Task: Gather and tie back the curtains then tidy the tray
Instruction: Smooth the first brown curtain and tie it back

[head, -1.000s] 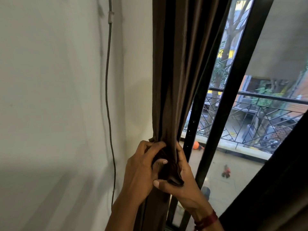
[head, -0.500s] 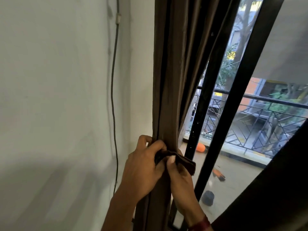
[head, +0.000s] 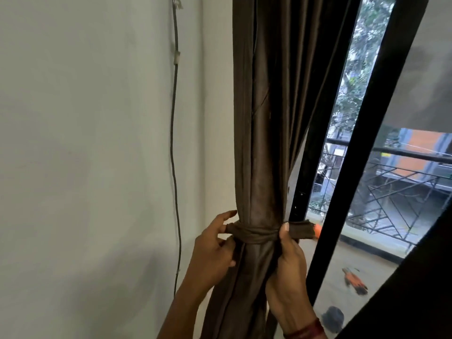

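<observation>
Wall [head: 85, 143], left of the curtain [head: 264, 143]; window frame [head: 362, 167], right of it. The curtain hangs gathered into one bundle, cinched at its waist. Left hand [head: 212, 253], at the curtain's left edge, pinches the left end of the tie band [head: 254, 233] in its fingers [head: 221, 217]. Right hand [head: 288, 265], at the curtain's right edge, grips the band's free right end, thumb on top. The band crosses the curtain's front between the two hands, touching both. I judge gathering done and the tie half-made: no finished knot shows. I see no tray; tidying it remains.
</observation>
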